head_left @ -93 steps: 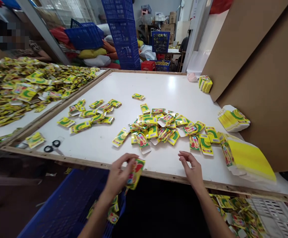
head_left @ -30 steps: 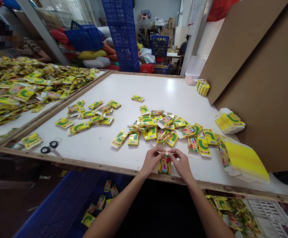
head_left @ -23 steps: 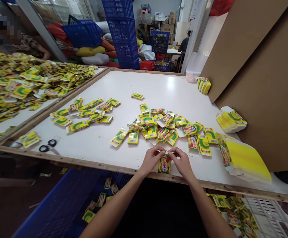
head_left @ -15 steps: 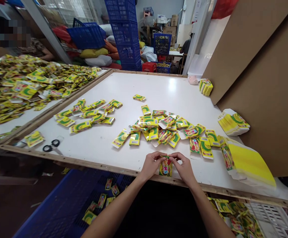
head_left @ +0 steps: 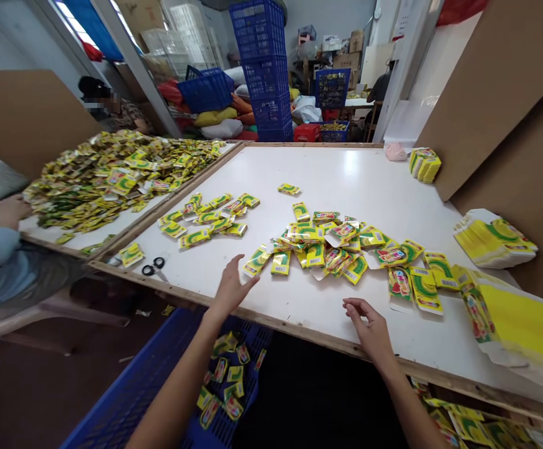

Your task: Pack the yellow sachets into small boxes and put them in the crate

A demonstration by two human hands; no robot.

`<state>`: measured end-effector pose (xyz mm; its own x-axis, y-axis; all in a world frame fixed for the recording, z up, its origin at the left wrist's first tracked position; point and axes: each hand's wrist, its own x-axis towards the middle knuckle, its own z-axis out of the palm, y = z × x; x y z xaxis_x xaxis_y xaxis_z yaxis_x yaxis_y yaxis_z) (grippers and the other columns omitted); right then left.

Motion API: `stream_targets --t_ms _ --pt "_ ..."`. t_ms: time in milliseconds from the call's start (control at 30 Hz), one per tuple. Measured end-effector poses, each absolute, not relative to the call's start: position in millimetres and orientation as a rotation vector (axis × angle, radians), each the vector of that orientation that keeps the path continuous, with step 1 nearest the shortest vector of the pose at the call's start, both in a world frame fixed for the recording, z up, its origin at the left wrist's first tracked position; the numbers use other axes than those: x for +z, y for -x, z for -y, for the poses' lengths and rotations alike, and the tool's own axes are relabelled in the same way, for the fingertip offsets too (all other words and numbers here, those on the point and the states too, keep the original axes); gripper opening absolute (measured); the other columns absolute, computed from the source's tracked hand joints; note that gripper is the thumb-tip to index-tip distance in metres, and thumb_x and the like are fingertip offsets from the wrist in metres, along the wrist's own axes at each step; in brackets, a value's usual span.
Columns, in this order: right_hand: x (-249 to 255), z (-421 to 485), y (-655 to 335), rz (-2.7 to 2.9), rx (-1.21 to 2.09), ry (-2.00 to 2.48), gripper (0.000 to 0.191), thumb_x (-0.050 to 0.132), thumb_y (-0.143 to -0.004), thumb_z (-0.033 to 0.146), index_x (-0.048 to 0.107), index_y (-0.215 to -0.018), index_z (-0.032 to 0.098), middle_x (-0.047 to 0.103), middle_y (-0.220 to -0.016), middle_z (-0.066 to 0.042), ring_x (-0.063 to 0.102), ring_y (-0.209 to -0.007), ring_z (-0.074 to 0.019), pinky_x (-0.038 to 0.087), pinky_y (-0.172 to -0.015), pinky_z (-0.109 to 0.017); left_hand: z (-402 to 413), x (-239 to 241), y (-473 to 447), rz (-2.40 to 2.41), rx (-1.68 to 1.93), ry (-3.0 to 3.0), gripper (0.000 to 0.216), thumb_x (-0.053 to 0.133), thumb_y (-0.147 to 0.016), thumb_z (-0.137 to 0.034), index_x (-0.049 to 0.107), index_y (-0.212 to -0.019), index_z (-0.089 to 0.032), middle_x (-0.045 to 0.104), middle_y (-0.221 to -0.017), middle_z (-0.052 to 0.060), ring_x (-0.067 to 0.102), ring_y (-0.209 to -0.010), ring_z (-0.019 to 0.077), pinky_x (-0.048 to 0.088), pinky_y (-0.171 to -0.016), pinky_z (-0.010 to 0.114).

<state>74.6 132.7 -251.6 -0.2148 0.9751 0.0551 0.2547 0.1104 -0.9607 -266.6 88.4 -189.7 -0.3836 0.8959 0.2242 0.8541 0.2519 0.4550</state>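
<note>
My left hand (head_left: 234,288) is over the table's front edge, fingers and thumb spread, holding nothing. Just beyond its fingertips lies a small yellow-and-green box (head_left: 257,260), at the left end of a loose pile of similar boxes (head_left: 315,254). My right hand (head_left: 368,327) hovers above the white tabletop (head_left: 299,305), in front of the pile. Its fingers are loosely bent, the thumb a little apart, and I see nothing in them. Below the edge, a blue crate (head_left: 126,399) holds several small filled boxes (head_left: 234,374).
Scissors (head_left: 153,267) and a box (head_left: 131,254) lie near the left corner. A second group of boxes (head_left: 210,218) is farther back. Stacked flat cartons (head_left: 523,312) line the right side. Beyond a wooden rail, packets (head_left: 112,174) are heaped; a co-worker's arm (head_left: 7,218) rests there.
The box between my hands is no longer in them. My hands have moved apart, the left one going left towards the pile's end. The view has turned left, and more boxes show in the crate.
</note>
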Motion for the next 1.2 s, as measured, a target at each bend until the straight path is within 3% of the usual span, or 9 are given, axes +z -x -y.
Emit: stream_targets --t_ms 67,133,233,333,467,633,733,933,1200 --pt "-251 -130 -69 1.632 1.15 1.22 0.036 0.053 -0.084 0.049 0.067 -0.097 0.018 0.069 -0.088 -0.008 0.062 -0.076 -0.0211 0.049 -0.065 -0.03 -115 -208 263 -2.446 0.719 -1.721 0.067 0.07 -0.068 -0.033 0.041 -0.126 -0.015 0.05 -0.129 0.015 0.05 -0.115 0.03 0.041 -0.094 0.042" --pt "-252 -127 -69 1.653 1.132 1.218 0.035 0.052 -0.084 0.048 0.067 -0.097 0.018 0.069 -0.088 -0.009 0.061 -0.076 -0.0215 0.048 -0.059 -0.029 -130 -212 258 -2.459 0.685 -1.749 0.053 0.066 -0.071 -0.027 0.047 -0.118 -0.014 0.057 -0.118 0.015 0.054 -0.107 0.0295 0.043 -0.09 0.041" --pt "-252 -122 -75 1.647 1.043 1.237 0.032 0.05 -0.086 0.046 0.065 -0.098 0.02 0.068 -0.093 -0.009 0.06 -0.077 -0.021 0.048 -0.059 -0.029 -127 -194 250 -2.514 0.807 -1.815 0.025 0.056 -0.078 -0.025 0.054 -0.1 -0.014 0.062 -0.101 0.013 0.057 -0.097 0.028 0.043 -0.087 0.04" --pt "-245 -117 -74 1.666 0.929 1.199 0.028 0.048 -0.088 0.042 0.064 -0.1 0.022 0.065 -0.101 -0.009 0.059 -0.08 -0.0204 0.049 -0.065 -0.031 -107 -164 229 -2.475 1.042 -1.857 0.016 0.053 -0.08 -0.027 0.057 -0.092 -0.018 0.062 -0.094 0.009 0.06 -0.087 0.0239 0.044 -0.083 0.036" --pt "-230 -110 -57 1.759 0.938 1.084 0.035 0.053 -0.086 0.039 0.056 -0.116 0.023 0.061 -0.111 -0.01 0.058 -0.082 -0.0198 0.049 -0.067 -0.032 -91 -147 170 -1.895 1.049 -1.826 0.021 0.057 -0.08 -0.03 0.056 -0.098 -0.02 0.065 -0.084 0.002 0.063 -0.073 0.0172 0.046 -0.071 0.027" --pt "-238 -111 -50 1.673 1.119 1.081 0.038 0.054 -0.086 0.04 0.043 -0.117 0.021 0.064 -0.087 -0.005 0.059 -0.069 -0.0176 0.049 -0.062 -0.029 -99 -184 105 -1.513 1.058 -1.628 0.054 0.069 -0.072 -0.03 0.044 -0.119 -0.023 0.061 -0.083 0.0 0.057 -0.068 0.0149 0.044 -0.062 0.024" --pt "-253 -116 -60 1.486 1.134 1.143 0.04 0.058 -0.084 0.042 0.04 -0.113 0.021 0.064 -0.079 -0.002 0.06 -0.066 -0.0176 0.049 -0.064 -0.03 -102 -212 90 -1.425 1.224 -1.453 0.052 0.064 -0.077 -0.025 0.038 -0.122 -0.022 0.057 -0.083 0.0 0.056 -0.071 0.0135 0.044 -0.063 0.023" --pt "-258 -122 -74 1.487 1.127 1.106 0.031 0.057 -0.083 0.044 0.055 -0.103 0.021 0.067 -0.096 -0.008 0.064 -0.084 -0.0221 0.051 -0.074 -0.034 -101 -228 80 -1.274 1.2 -1.381 0.017 0.056 -0.085 -0.028 0.06 -0.098 -0.018 0.063 -0.09 0.005 0.059 -0.082 0.0167 0.047 -0.077 0.028" --pt "-246 -142 -76 1.604 0.943 1.074 0.027 0.05 -0.087 0.041 0.067 -0.093 0.02 0.067 -0.098 -0.009 0.06 -0.092 -0.0235 0.048 -0.083 -0.038 -116 -223 79 -1.185 1.34 -1.313 0.025 0.064 -0.079 -0.026 0.061 -0.103 -0.02 0.061 -0.104 0.007 0.059 -0.098 0.0202 0.048 -0.087 0.034"
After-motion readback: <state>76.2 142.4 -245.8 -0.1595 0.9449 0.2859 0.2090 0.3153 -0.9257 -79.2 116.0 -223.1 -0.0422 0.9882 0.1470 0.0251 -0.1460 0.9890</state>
